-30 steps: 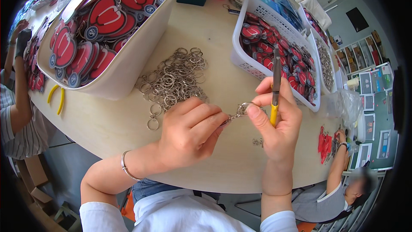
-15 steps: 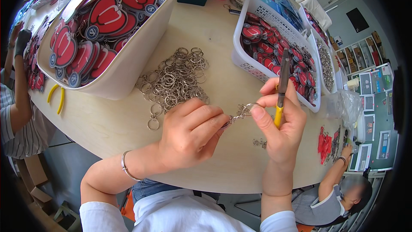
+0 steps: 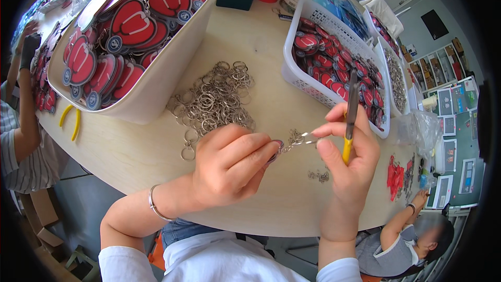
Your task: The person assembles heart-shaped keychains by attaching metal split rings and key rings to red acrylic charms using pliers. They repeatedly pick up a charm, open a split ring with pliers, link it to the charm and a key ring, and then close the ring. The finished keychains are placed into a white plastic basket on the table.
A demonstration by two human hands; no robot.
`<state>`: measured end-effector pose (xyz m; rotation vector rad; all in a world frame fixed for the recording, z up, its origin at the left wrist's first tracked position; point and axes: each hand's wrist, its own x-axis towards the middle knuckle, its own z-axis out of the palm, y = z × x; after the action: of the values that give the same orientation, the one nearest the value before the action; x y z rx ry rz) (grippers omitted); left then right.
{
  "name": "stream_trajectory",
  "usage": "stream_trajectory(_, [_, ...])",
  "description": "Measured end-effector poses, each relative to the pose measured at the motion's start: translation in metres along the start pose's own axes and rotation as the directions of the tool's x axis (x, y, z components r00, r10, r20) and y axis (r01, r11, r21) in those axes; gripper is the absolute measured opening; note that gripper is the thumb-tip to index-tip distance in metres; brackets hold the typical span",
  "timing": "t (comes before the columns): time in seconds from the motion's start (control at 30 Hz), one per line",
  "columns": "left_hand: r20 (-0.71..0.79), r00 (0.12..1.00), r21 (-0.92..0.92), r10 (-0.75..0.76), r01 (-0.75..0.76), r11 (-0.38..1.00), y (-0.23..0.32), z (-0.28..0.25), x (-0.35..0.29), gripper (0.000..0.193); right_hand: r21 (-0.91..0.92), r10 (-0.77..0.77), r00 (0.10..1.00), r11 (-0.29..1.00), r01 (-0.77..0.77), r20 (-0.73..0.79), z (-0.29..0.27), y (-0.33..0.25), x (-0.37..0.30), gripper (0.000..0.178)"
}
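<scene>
My left hand is closed on a small red-and-grey keychain charm, mostly hidden by the fingers. From it a short metal chain runs toward a split ring at the thumb and fingertip of my right hand. Pliers with a yellow handle are held among the right fingers, jaws pointing up and away. Beyond my left hand lies a heap of loose split rings. Small chain pieces lie beside my right wrist.
A deep white bin of red charms stands at far left, yellow-handled pliers beside it. At far right is a white basket of finished-looking keychains. Co-workers sit left and right; red pieces lie near the right one.
My right hand has moved slightly right and turned, bringing the ring nearly edge-on. The pliers moved with it. My left hand has barely shifted, and more of the charm's edge shows.
</scene>
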<state>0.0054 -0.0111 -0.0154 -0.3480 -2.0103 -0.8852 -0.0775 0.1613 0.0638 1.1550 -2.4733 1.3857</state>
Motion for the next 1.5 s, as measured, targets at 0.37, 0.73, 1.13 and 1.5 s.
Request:
stream_trajectory(0.37, [0.02,0.974,0.036,0.224,-0.225,0.974,0.0,-0.009,0.001,0.043,-0.214,-0.144,0.95,0.955,0.207,0.276,-0.02,0.019,-0.046,0.038])
stream_trajectory(0.73, [0.087,0.957,0.061,0.276,-0.282,0.958,-0.003,-0.009,0.001,0.042,-0.43,-0.236,0.932,0.837,0.34,0.276,-0.022,0.015,-0.052,0.033])
stream_trajectory(1.13, [0.069,0.993,-0.026,0.098,-0.096,0.995,0.006,-0.019,0.006,0.044,-0.316,-0.134,0.983,0.934,0.168,0.129,0.007,0.005,-0.069,0.028])
stream_trajectory(1.5, [0.137,0.976,-0.036,0.172,-0.168,0.985,0.005,-0.022,0.002,0.042,-0.145,-0.089,0.971,0.982,0.123,0.223,-0.001,0.003,-0.062,0.028])
